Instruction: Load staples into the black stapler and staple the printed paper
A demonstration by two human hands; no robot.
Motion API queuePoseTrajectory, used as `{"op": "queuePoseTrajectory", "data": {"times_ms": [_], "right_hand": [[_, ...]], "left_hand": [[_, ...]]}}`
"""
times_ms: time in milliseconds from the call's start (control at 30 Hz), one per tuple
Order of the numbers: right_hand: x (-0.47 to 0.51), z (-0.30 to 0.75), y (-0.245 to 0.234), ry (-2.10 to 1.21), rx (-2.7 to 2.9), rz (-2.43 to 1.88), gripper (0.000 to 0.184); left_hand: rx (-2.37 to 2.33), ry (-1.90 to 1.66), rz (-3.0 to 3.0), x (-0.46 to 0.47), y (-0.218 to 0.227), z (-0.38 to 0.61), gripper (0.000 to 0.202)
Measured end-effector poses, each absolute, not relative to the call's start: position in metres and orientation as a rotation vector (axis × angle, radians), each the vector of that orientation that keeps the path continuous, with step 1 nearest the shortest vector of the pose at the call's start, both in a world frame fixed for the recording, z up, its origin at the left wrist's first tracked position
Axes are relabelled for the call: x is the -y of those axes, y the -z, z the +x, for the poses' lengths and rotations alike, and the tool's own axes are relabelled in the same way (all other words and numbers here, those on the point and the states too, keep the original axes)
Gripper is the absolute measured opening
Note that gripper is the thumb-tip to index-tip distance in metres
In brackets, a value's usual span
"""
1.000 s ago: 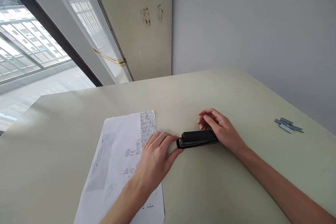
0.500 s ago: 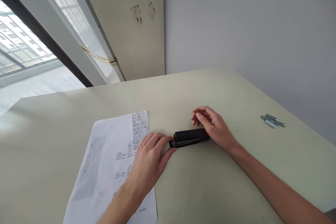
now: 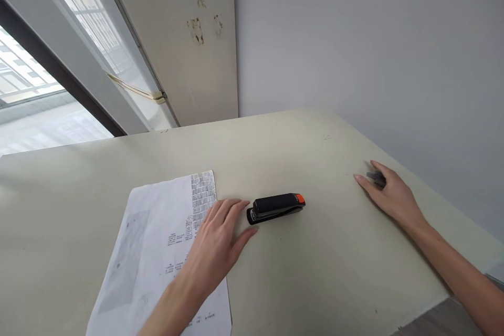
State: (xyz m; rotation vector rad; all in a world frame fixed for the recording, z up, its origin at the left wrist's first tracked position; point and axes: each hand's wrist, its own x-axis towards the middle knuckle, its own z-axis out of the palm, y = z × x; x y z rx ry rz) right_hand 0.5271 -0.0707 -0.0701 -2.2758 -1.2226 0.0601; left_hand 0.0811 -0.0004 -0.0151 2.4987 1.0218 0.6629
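The thumb and forefinger of the right hand (image 3: 394, 197) stand apart, spread about the grey strips (image 3: 377, 179); whether they touch them I cannot tell. A second ago this hand was at the 3 o'clock end of the stapler (image 3: 275, 205); now it is well apart from it, between 2 and 3 o'clock, baring the orange end (image 3: 300, 198), so the work has shifted to the strips. The left hand (image 3: 214, 233) stays at the stapler's 9 o'clock end, thumb and forefinger parted, contact unclear. Toward 8 o'clock lies a printed sheet (image 3: 153, 231), partly hidden by that forearm
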Motion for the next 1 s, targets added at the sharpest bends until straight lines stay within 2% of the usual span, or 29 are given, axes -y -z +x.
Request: {"op": "queuePoseTrajectory", "data": {"times_ms": [167, 433, 767, 1000], "right_hand": [[0.036, 0.486, 0.071, -0.032, 1.434, -2.106, 0.054], [-0.012, 0.416, 0.070, -0.173, 1.669, -1.855, 0.047], [-0.087, 0.304, 0.073, -0.447, 1.873, -1.455, 0.048], [-0.158, 0.214, 0.063, -0.616, 1.910, -1.220, 0.032]], "left_hand": [[-1.009, -0.683, 2.396, -0.006, 0.016, 0.098, 0.030], [-0.916, -0.784, 2.004, -0.021, 0.015, 0.120, 0.003], [-1.389, -1.274, 1.666, -0.115, 0.003, 0.015, 0.032], [-1.579, -1.260, 1.646, -0.153, 0.019, -0.045, 0.037]]}}
